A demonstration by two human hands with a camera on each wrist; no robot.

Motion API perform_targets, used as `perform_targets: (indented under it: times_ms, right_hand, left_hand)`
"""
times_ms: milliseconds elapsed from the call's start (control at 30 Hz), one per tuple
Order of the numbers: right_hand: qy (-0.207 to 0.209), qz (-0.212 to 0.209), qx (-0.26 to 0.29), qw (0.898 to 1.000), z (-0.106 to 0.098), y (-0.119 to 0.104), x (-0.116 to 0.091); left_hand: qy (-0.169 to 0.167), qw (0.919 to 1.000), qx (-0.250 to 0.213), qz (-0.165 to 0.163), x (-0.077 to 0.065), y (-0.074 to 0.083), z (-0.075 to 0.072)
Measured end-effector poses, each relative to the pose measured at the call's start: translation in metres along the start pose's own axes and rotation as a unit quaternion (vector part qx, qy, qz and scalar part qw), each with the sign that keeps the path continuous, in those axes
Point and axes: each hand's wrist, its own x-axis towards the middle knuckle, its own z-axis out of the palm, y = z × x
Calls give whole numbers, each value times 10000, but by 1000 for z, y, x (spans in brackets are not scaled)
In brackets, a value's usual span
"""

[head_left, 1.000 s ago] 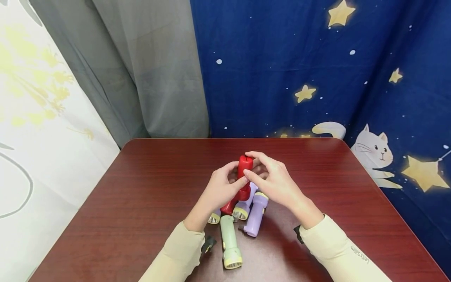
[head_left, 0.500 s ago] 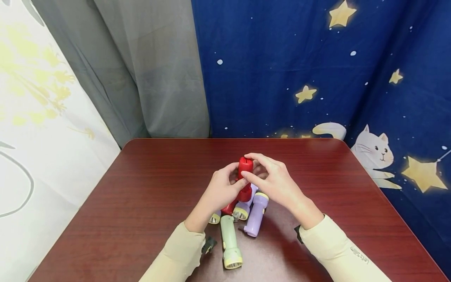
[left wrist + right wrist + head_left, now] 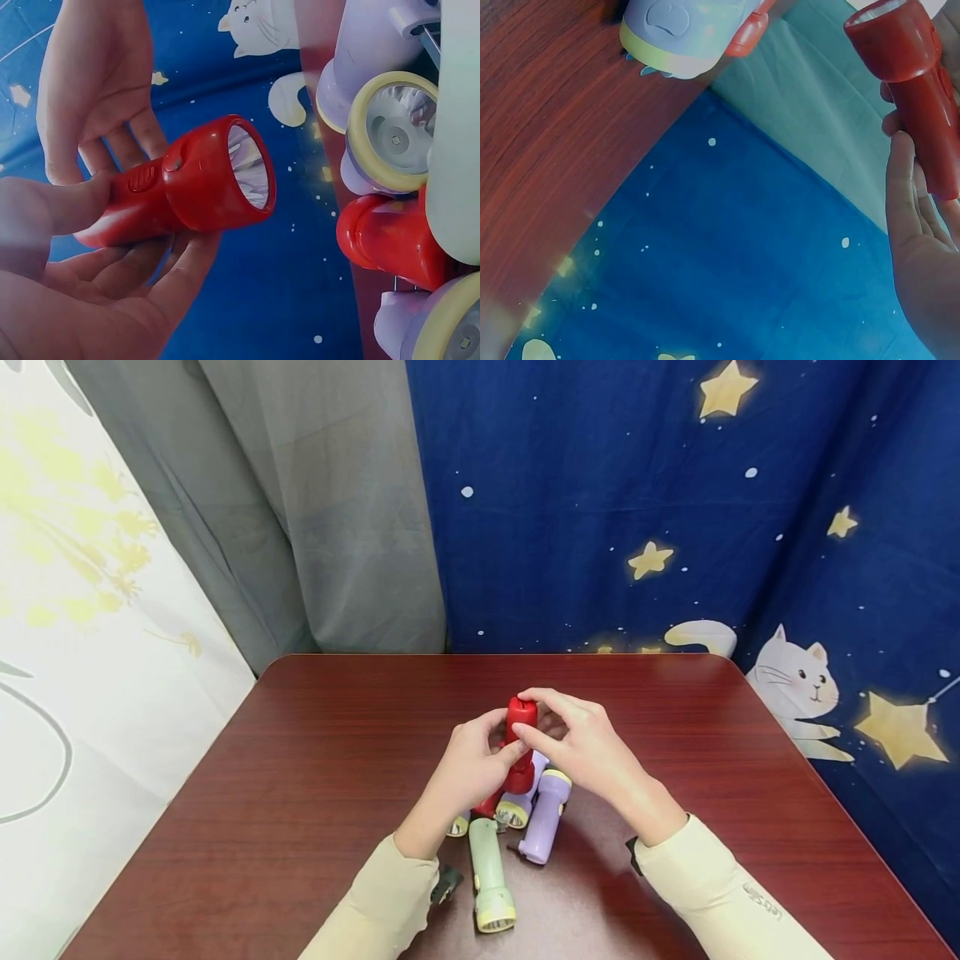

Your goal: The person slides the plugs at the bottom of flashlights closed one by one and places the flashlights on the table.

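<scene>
Both hands hold a red flashlight (image 3: 521, 714) above a cluster of other flashlights, its lens end lower than its tail. My left hand (image 3: 468, 760) grips the body, thumb across the near side and fingers behind. At the tail, my right hand (image 3: 588, 739) pinches it between thumb and fingertips, the index finger right at the end. The left wrist view shows the lens and ribbed switch of this red flashlight (image 3: 195, 184). Under the hands lie a second red flashlight (image 3: 487, 804), partly hidden, and purple ones, including a purple flashlight (image 3: 546, 822) at the right.
A light green flashlight (image 3: 489, 872) lies nearest the person, between the forearms. Another purple flashlight (image 3: 459, 822) shows only its yellow-rimmed head beside the left wrist. Everything rests on a reddish-brown table (image 3: 337, 735), with a grey curtain (image 3: 360, 510) and a blue starry curtain (image 3: 555, 527) behind it.
The held red flashlight has sunk slightly toward the person, the right hand's fingertips moving with it. The other flashlights have stayed in place.
</scene>
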Motion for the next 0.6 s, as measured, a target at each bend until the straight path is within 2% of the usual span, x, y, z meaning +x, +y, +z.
perform_targets:
  times_ms: [600]
  right_hand:
    - [9,-98,-73,9999,-1,-1,-2]
  left_hand:
    - [10,10000,24,-28,-2,3,1]
